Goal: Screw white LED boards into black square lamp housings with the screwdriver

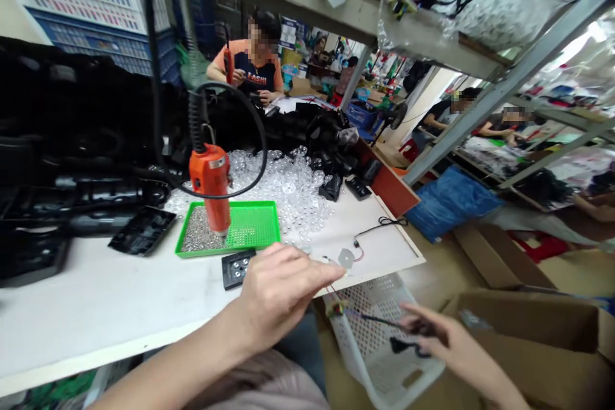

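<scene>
My left hand (278, 291) hovers at the front edge of the white worktable (96, 307), fingers pinched on a thin wire that runs toward a small round part (346, 257) on the table. My right hand (444, 343) is lower, over a white perforated basket (384, 365) on the floor, gripping a black wire harness (384, 321) with a yellow connector at its end. Just beyond my left hand, a small black plate (237, 268) with several holes lies on the table.
An orange electric screwdriver (211, 186) hangs over a green tray (230, 227) of screws. Clear plastic lenses (288, 186) and black housings (72, 192) are piled behind. A cardboard box (538, 339) sits right. Other people work at tables beyond.
</scene>
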A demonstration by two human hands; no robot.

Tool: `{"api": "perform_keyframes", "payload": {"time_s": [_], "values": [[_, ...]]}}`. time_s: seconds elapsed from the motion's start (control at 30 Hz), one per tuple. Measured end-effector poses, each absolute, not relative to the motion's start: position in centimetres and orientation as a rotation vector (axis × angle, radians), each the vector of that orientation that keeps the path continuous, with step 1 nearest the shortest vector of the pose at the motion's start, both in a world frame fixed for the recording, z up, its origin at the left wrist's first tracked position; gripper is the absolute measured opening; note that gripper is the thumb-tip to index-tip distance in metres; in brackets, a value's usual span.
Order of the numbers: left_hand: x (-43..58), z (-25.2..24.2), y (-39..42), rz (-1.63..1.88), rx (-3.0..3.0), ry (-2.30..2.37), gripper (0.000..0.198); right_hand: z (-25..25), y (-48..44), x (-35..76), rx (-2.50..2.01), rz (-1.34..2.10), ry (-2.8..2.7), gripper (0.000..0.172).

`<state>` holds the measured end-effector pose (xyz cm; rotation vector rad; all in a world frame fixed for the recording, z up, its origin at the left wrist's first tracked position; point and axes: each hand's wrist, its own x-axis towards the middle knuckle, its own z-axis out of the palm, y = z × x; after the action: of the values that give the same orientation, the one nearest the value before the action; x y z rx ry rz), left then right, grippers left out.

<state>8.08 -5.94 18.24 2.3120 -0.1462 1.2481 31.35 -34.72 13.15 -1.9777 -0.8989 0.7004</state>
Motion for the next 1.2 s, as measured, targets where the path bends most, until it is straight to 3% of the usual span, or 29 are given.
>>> {"api": "perform_keyframes", "payload": {"time_s": [0.07, 0.13, 0.33, 0.5, 0.63, 0.77, 0.87, 1.2], "values": [[7.9, 19.5, -5.9, 1.112, 2.472, -0.178, 0.023, 11.8, -33.4, 29.1, -2.010, 0.844, -1.090, 0.065], [7.9, 20.1, -6.1, 0.934, 2.557, -0.220, 0.023, 11.2, -30.0, 25.9, -1.787, 0.791, -1.231, 0.075], [5.6, 17.8, -7.0, 0.731, 2.250, 0.030, 0.024, 10.0, -18.7, 16.1, -1.448, 0.583, -1.097, 0.033], [1.1, 11.9, -6.2, 0.696, 1.754, 0.632, 0.030, 8.4, -17.2, 14.4, -1.454, 0.668, -1.008, 0.032], [-1.9, 7.1, -3.2, 0.675, 1.824, 0.946, 0.038, 7.7, -15.5, 15.7, -1.622, 0.382, -1.200, 0.017], [-2.5, 3.7, -0.1, 0.604, 2.141, 0.983, 0.062, 6.6, -12.0, 15.8, -1.661, -0.310, -1.674, 0.024], [-1.4, 2.5, 0.7, 0.519, 2.253, 0.933, 0.076, 5.2, -9.7, 15.0, -1.712, -0.626, -1.878, 0.017], [-1.0, 2.7, 1.9, 0.398, 2.225, 0.902, 0.067, 3.8, -9.4, 14.3, -1.767, -0.715, -2.032, 0.024]]}}
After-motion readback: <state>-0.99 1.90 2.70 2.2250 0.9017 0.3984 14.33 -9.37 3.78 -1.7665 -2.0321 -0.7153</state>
